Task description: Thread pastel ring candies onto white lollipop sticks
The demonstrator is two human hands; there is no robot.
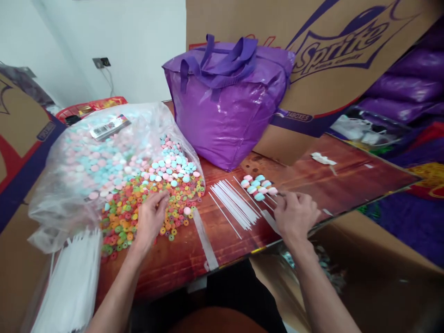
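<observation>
Marshmallow skewers [258, 186], pink and blue, soft and rounded, lie bunched at the right hand [294, 213], its fingers bent (grip unclear). The left hand [151, 215], fingers curled close, contents hidden, is over ring-shaped sweets [126, 217], apparently spread for easy picking; slim white sticks [233, 203] lie roughly parallel, seemingly for quick reach.
</observation>
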